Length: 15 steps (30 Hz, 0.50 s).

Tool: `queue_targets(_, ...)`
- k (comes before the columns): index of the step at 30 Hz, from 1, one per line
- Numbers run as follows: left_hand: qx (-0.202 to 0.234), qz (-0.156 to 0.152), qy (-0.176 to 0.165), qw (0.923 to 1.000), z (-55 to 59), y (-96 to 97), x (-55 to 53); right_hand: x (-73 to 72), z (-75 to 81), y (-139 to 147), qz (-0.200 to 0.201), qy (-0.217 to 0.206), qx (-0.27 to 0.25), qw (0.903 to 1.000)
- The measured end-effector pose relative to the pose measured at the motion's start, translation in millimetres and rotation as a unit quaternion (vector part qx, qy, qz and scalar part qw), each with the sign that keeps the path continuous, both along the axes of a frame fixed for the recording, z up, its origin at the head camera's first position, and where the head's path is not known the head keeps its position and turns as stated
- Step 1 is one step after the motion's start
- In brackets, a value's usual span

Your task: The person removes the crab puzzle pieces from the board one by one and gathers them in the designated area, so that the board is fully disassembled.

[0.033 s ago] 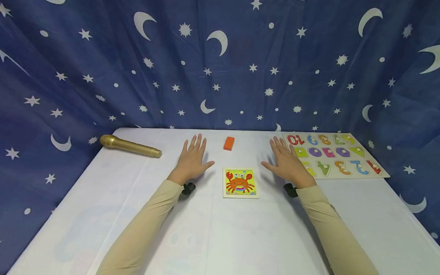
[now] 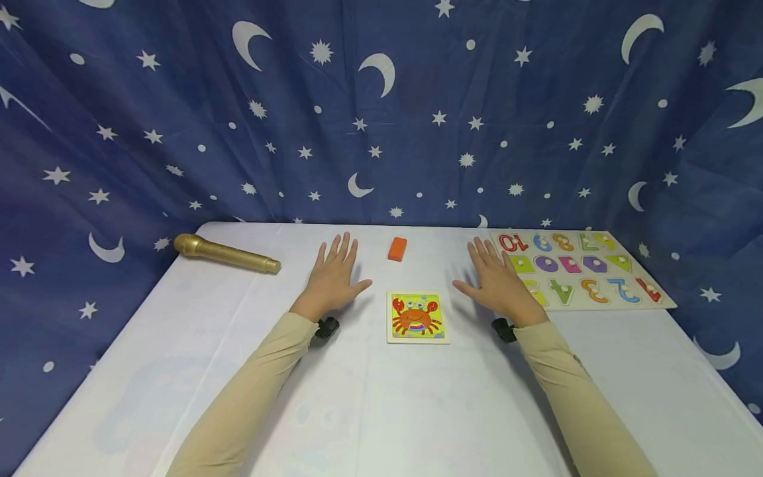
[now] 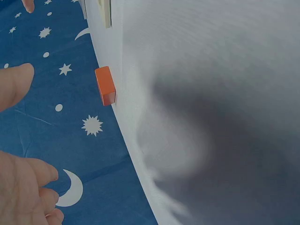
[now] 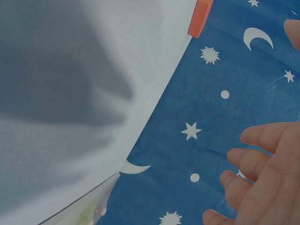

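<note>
Left hand (image 2: 330, 278) and right hand (image 2: 495, 281), fingers spread and holding nothing, flank the crab puzzle (image 2: 416, 319) on the table (image 2: 369, 397) in the head view; apparently a ready stage, from which grasping would call for lowering a hand and closing its fingers. The puzzle lies flat, nearly square, the crab's eyes towards the far edge. Beyond it, the orange block (image 2: 397, 249) points its long axis away from the person, far end slightly right. Left wrist view: block near the table's edge. Right wrist view: fingers apart, block cropped above.
</note>
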<state>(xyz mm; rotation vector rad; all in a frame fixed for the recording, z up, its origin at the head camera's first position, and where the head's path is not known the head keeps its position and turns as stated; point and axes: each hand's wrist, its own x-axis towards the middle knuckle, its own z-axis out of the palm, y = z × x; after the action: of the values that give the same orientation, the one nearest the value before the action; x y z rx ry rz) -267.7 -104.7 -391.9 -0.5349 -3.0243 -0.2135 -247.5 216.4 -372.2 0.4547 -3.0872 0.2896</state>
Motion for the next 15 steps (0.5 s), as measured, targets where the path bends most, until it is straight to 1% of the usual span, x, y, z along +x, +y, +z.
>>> queue_targets(4, -0.002, -0.003, -0.001, 1.0, -0.1, -2.0, 0.3, 0.9, 0.8, -1.5, 0.0, -0.002, 0.001, 1.0)
queue_targets(11, -0.015, 0.005, -0.009, 0.9998, 2.5, -7.9, 0.7, 0.8, 4.1, -4.4, 0.008, 0.003, 0.003, 1.0)
queue_targets(15, -0.018, 0.002, -0.01, 0.9998, 2.8, -9.2, 0.7, 0.2, 4.7, -5.5, 0.008, 0.007, 0.007, 0.9999)
